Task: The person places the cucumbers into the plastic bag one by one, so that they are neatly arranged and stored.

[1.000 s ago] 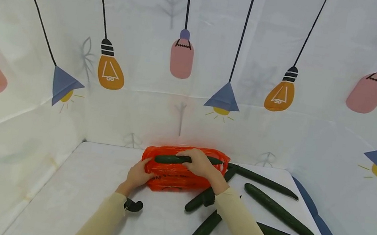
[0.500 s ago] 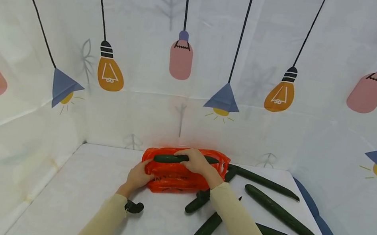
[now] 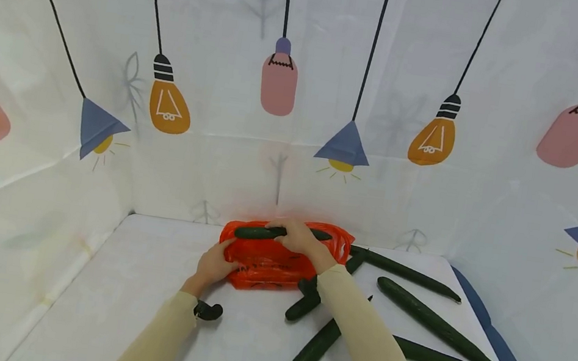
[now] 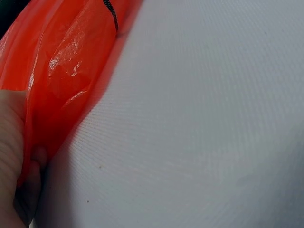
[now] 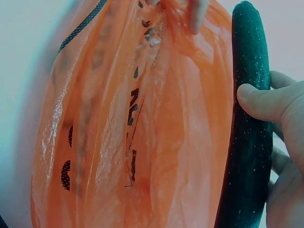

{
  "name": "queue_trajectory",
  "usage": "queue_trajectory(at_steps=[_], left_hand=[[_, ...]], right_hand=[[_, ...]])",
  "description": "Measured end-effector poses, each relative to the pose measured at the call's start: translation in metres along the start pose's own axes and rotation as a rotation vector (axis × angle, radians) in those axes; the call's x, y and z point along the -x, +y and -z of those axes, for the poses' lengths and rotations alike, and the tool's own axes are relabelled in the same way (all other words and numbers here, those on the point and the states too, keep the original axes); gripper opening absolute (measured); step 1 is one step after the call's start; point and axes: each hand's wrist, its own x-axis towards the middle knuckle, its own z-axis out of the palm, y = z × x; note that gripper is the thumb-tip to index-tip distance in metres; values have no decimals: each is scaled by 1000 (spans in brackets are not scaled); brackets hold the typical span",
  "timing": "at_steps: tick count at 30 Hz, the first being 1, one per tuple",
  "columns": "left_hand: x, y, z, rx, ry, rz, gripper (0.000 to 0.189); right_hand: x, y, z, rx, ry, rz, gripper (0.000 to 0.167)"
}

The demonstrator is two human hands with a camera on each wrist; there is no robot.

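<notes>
A red-orange plastic bag point(image 3: 268, 269) with dark print lies at the back middle of the table. My left hand point(image 3: 213, 263) pinches its left end; in the left wrist view the thin film of the bag point(image 4: 71, 66) sits between thumb and fingers of that hand point(image 4: 10, 142). A dark green cucumber point(image 3: 254, 233) lies crosswise over the bag's far side, gripped by my right hand point(image 3: 297, 237). In the right wrist view the thumb presses on the cucumber point(image 5: 251, 156) beside the bag point(image 5: 185, 142). Whether the cucumber touches the bag is not clear.
Several more cucumbers lie to the right, among them one at the right back point(image 3: 409, 273), one near the right edge point(image 3: 438, 323) and one in front point(image 3: 311, 356), partly under my right sleeve point(image 3: 365, 345). A printed white sheet point(image 3: 213, 170) stands behind and beside the table.
The right hand has shifted slightly left with the cucumber along the bag. The left hand keeps its hold on the bag's end. The head view has tilted a little.
</notes>
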Motion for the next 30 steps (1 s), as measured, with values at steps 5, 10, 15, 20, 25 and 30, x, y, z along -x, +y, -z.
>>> queue_trajectory(at_steps=[5,10,15,20,25,30], left_hand=[[3,1,0,15,-9,5,69],[15,-1,-4,8,-12,8,67],[21,-1,-7,5,-12,17,68],[19,0,-8,5,-19,23,69],[13,3,-2,3,19,-8,68],[9,4,1,14,3,-7,69]], right_hand=[[1,1,-3,4,-9,1,42],[9,2,-17,13,0,20,41],[16,4,-26,-2,-4,-4,40],[20,5,-27,-31,-24,-60,40],[14,8,-21,-13,-29,-49,42],[9,13,-18,16,-37,-68,42]])
